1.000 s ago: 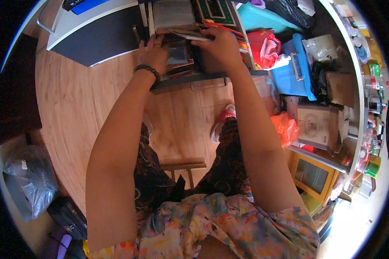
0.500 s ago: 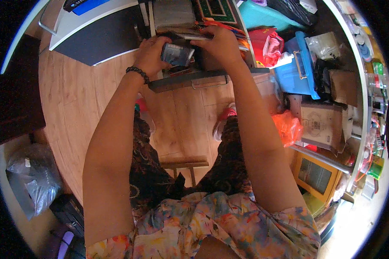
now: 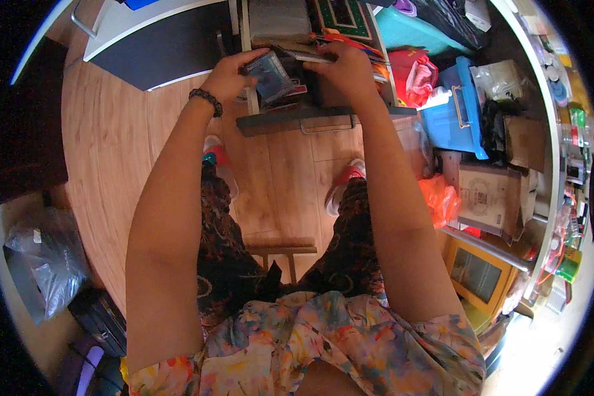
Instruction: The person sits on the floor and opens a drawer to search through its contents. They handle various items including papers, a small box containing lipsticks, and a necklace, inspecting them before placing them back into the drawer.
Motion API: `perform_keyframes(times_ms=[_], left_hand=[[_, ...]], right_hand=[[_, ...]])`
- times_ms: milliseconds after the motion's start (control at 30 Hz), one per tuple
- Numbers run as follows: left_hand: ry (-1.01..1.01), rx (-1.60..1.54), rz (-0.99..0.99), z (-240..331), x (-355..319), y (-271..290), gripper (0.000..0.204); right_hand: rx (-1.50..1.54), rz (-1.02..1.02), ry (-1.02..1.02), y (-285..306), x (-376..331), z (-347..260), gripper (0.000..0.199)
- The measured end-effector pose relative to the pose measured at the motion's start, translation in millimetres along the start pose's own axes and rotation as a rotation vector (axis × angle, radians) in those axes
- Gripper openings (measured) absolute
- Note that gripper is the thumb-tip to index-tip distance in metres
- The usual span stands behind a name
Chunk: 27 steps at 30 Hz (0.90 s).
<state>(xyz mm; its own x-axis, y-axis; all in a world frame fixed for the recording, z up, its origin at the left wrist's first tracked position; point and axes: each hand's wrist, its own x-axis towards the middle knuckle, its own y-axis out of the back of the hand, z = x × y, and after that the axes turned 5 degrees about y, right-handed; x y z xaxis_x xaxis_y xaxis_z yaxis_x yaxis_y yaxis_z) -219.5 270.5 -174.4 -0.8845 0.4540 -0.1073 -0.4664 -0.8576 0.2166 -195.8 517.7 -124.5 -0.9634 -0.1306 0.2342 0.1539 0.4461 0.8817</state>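
Over the pulled-out drawer [image 3: 264, 125], my left hand [image 3: 228, 78] grips a thin, flat, shiny blue-grey case [image 3: 271, 76] by its left edge and tilts it. My right hand [image 3: 347, 68] pinches the right end of a flat, dark-and-pale thin item [image 3: 302, 54], perhaps several pieces together. The two items are close side by side; whether they touch cannot be told. More flat things lie in the drawer beneath the case. Farther back are a grey flat item [image 3: 277, 18], a green board with a pale border [image 3: 340, 14] and orange-red papers [image 3: 356, 42].
A dark cabinet front [image 3: 168, 53] stands left of the drawer. To the right are a red bag [image 3: 412, 76], a blue bin [image 3: 452, 115], an orange plastic bag [image 3: 440, 201] and a cardboard box [image 3: 485, 195]. A wooden bar [image 3: 282, 251] lies low between my legs.
My left hand has tilted the case so more of its face shows, uncovering items beneath. My right hand keeps its hold. The whole view has shifted slightly.
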Motion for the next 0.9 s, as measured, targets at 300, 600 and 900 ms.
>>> perform_keyframes(times_ms=[300, 600, 900], left_hand=[[-0.011, 0.086, 0.019, -1.3, 3.8, -5.3, 0.056], [0.069, 0.107, 0.003, 0.9, 8.6, -6.7, 0.051], [0.039, 0.121, 0.006, 3.4, 6.4, -6.5, 0.046]], right_hand=[[-0.012, 0.014, 0.015, 0.6, -0.6, 0.0, 0.050], [0.017, 0.015, -0.003, 2.0, -0.7, -0.6, 0.051], [-0.001, -0.014, -0.027, 3.8, -0.3, -2.9, 0.052]])
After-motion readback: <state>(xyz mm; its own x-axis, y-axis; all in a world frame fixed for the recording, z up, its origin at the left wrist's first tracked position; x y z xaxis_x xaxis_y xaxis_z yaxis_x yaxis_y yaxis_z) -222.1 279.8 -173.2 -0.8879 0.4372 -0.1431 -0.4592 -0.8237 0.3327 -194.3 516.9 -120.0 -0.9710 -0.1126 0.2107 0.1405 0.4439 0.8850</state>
